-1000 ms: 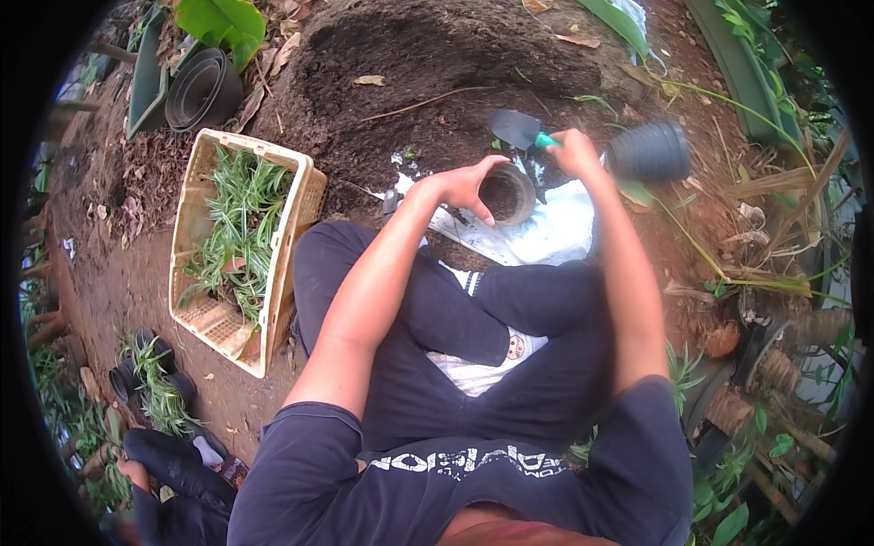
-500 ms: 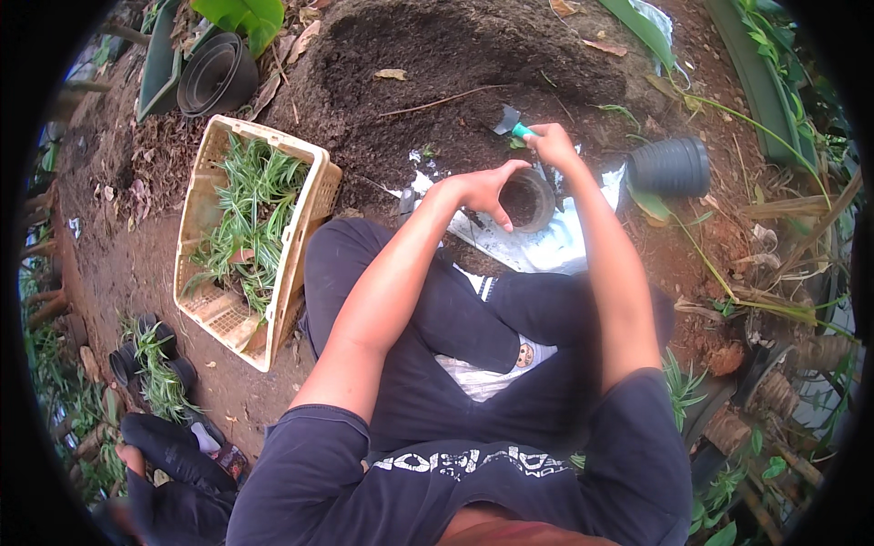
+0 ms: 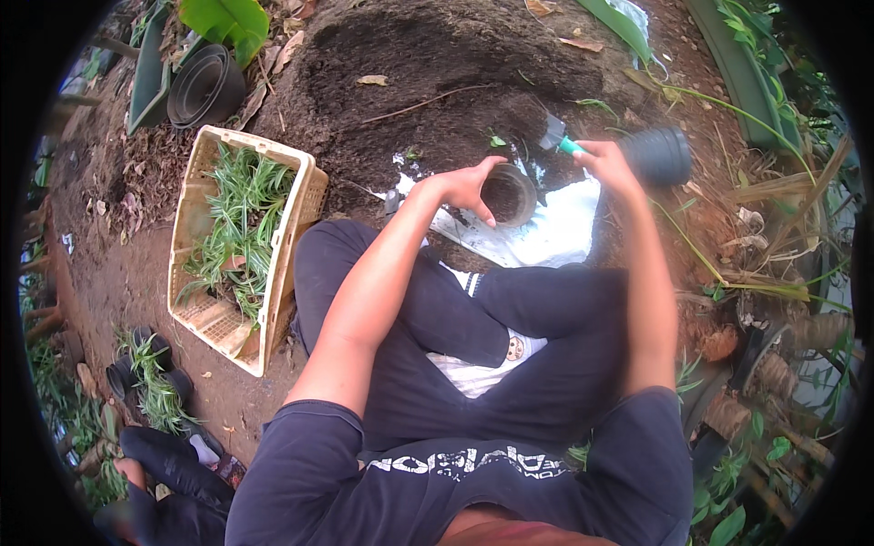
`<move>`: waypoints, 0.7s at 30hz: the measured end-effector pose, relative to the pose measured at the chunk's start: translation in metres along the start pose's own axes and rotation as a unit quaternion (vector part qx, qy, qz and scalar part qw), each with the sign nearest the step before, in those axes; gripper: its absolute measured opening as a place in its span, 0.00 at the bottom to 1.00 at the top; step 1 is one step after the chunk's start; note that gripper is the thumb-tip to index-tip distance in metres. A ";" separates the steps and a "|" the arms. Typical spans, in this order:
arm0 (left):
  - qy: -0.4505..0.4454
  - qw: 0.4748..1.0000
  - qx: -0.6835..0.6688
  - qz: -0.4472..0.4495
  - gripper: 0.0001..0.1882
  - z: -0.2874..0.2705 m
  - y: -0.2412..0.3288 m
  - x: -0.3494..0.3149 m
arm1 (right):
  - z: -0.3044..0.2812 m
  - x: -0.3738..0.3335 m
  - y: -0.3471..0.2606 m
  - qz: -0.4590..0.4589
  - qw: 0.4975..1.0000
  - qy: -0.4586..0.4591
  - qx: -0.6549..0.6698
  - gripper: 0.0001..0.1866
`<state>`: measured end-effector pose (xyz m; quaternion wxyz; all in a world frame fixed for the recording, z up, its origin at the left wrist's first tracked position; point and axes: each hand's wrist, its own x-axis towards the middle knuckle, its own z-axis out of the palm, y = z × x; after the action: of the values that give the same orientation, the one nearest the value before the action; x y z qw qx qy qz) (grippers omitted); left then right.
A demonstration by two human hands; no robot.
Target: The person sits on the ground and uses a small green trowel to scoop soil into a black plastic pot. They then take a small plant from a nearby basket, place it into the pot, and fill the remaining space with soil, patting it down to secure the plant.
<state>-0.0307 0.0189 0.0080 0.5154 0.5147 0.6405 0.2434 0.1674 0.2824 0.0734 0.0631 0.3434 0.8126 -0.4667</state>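
Round, dusty grey-brown pot (image 3: 529,202) — left hand (image 3: 468,187), fingers clamped around its rim; right hand (image 3: 607,165), fingers around a green-handled trowel (image 3: 565,142)

Left hand (image 3: 469,189): curved around a pot (image 3: 523,196)
Right hand (image 3: 604,165): grips a green-handled trowel (image 3: 563,140)
Crate (image 3: 277,273): holds leafy plants (image 3: 241,218)

Round pot (image 3: 527,200), mouth up; green-handled trowel (image 3: 558,137) nearby.

Plants (image 3: 244,223) lie in the crate (image 3: 312,196); right of it, a pot (image 3: 525,197); farther right, stacked pots (image 3: 663,156).
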 end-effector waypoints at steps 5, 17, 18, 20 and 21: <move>0.005 1.000 0.011 -0.005 0.71 0.002 -0.001 0.004 | -0.026 -0.054 0.009 -0.031 0.997 -0.006 -0.071 0.16; 0.006 1.000 0.003 0.017 0.71 0.002 -0.005 0.007 | 0.056 -0.095 -0.052 -0.050 0.973 0.097 -0.203 0.13; 0.009 1.000 0.009 0.017 0.70 0.003 -0.005 0.007 | 0.063 -0.097 -0.060 -0.059 0.974 0.129 -0.176 0.13; 0.008 1.000 0.011 0.018 0.70 0.003 -0.004 0.007 | 0.071 -0.097 -0.062 -0.104 0.972 0.179 -0.113 0.13; 0.005 1.000 0.008 0.019 0.70 0.003 -0.004 0.008 | 0.078 -0.094 -0.056 -0.139 0.967 0.197 -0.076 0.12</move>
<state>-0.0294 0.0239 0.0002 0.5033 0.5295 0.6352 0.2508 0.1869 0.1540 0.1102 -0.1383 0.3063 0.8817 -0.3312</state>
